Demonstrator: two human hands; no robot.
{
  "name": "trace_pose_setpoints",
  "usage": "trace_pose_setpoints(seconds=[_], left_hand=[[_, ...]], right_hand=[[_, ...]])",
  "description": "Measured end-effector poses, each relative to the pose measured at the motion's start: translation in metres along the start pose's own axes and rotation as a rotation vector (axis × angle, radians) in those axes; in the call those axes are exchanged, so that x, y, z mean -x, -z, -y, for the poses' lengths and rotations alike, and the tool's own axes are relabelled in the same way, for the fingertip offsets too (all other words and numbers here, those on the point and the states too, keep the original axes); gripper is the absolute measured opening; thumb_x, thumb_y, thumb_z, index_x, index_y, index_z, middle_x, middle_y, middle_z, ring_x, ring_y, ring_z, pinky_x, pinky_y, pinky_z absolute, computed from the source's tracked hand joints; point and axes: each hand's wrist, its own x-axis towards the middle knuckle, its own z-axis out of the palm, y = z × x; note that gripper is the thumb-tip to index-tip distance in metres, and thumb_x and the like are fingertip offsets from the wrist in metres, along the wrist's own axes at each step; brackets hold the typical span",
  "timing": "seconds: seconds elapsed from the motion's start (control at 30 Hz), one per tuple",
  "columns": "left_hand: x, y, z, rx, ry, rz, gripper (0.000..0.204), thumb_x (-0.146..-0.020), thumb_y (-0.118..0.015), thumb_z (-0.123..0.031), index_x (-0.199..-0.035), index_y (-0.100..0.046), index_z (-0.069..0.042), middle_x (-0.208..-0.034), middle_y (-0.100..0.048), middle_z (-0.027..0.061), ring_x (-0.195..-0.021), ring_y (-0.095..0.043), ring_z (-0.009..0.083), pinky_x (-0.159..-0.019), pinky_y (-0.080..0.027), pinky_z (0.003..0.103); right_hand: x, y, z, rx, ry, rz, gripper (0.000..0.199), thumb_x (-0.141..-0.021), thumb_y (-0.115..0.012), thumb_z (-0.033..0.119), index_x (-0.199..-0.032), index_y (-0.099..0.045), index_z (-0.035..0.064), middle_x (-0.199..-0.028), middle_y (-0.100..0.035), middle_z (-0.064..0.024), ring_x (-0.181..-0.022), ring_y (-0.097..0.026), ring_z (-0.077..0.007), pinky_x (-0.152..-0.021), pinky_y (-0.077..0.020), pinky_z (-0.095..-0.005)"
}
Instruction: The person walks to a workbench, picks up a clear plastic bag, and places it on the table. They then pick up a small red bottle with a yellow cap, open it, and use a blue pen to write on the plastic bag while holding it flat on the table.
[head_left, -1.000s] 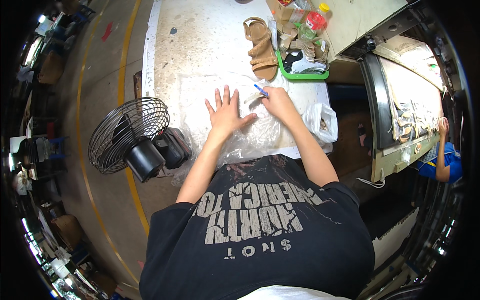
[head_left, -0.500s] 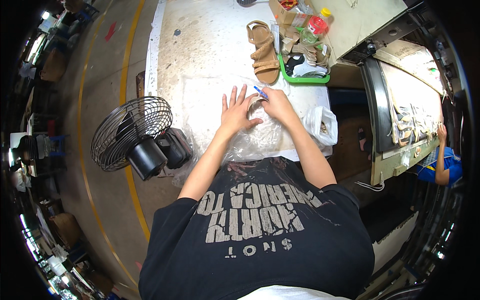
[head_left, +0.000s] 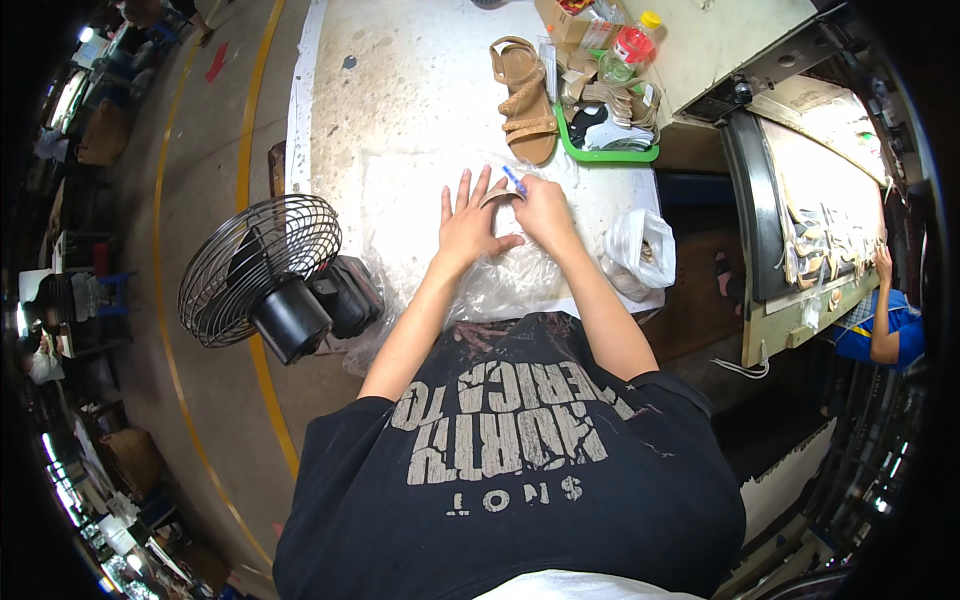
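My left hand (head_left: 466, 228) lies with its fingers spread on a clear plastic sheet (head_left: 400, 200) over the white tabletop. Its thumb and forefinger frame a small, thin, curved beige piece (head_left: 500, 194), which the forefinger seems to touch. My right hand (head_left: 546, 214) is closed around a blue pen (head_left: 513, 180), its tip hidden by the fingers. The far end of the curved piece meets my right fingers; whether they also pinch it, I cannot tell. Beyond my hands a tan strappy sandal (head_left: 528, 105) rests on the table.
Right of the sandal, a green tray (head_left: 612, 156) holds cut pieces, beside a plastic bottle (head_left: 630, 52) and a cardboard box (head_left: 570, 30). A white plastic bag (head_left: 650, 250) sits at the right edge. A black fan (head_left: 265, 265) stands left. Another person (head_left: 880, 335) works far right.
My right hand and the pen have moved slightly left, closer to my left hand. The curved piece now shows as a flatter arc. My left hand has stayed nearly in place.
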Motion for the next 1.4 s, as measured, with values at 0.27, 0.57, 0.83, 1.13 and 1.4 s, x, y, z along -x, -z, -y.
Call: trace_pose_setpoints(seconds=[0.27, 0.57, 0.83, 1.13, 1.4], left_hand=[[0.005, 0.007, -0.004, 0.009, 0.006, -0.031, 0.123, -0.066, -0.088, -0.063, -0.167, -0.032, -0.019, -0.177, -0.021, 0.0058, -0.165, -0.007, 0.0322, -0.13, -0.002, 0.06], [0.004, 0.004, 0.002, 0.006, -0.017, -0.067, 0.123, -0.069, -0.085, -0.067, -0.167, -0.03, -0.016, -0.177, -0.019, 0.008, -0.164, -0.009, 0.0346, -0.129, -0.003, 0.062], [0.018, 0.009, 0.014, 0.086, -0.161, -0.106, 0.118, -0.069, -0.085, -0.068, -0.165, -0.036, -0.02, -0.175, -0.026, 0.0072, -0.164, -0.012, 0.0345, -0.13, -0.006, 0.06], [0.022, 0.023, 0.002, -0.115, -0.148, 0.022, 0.133, -0.054, -0.088, -0.075, -0.166, -0.036, -0.025, -0.177, -0.022, -0.0004, -0.164, -0.008, 0.035, -0.13, -0.006, 0.062], [0.017, 0.016, 0.004, -0.172, -0.162, 0.011, 0.14, -0.05, -0.086, -0.079, -0.167, -0.034, -0.024, -0.178, -0.019, 0.0034, -0.164, -0.006, 0.0379, -0.13, -0.006, 0.063]], right_hand=[[0.004, 0.016, -0.012, -0.036, -0.049, -0.057, 0.02, -0.086, -0.077, 0.015, -0.095, -0.072, -0.0024, -0.087, -0.072, -0.0295, -0.088, -0.072, -0.0479, -0.08, -0.0568, -0.0536], [0.007, 0.02, -0.006, -0.072, -0.127, -0.078, 0.019, -0.083, -0.077, 0.014, -0.095, -0.069, 0.0002, -0.089, -0.073, -0.0267, -0.088, -0.072, -0.0479, -0.079, -0.0567, -0.0535], [0.014, 0.029, -0.02, -0.026, -0.117, -0.038, 0.02, -0.083, -0.077, 0.014, -0.095, -0.07, -0.0002, -0.087, -0.073, -0.0274, -0.088, -0.072, -0.0469, -0.079, -0.0576, -0.0502], [0.024, 0.011, -0.028, -0.09, 0.029, 0.16, 0.022, -0.08, -0.079, 0.011, -0.096, -0.069, -0.0015, -0.088, -0.072, -0.0278, -0.087, -0.072, -0.0466, -0.078, -0.0573, -0.0507], [0.03, 0.008, 0.006, -0.09, 0.072, 0.232, 0.019, -0.082, -0.074, 0.011, -0.092, -0.069, -0.0041, -0.089, -0.071, -0.0296, -0.088, -0.071, -0.0482, -0.08, -0.0569, -0.0519]])
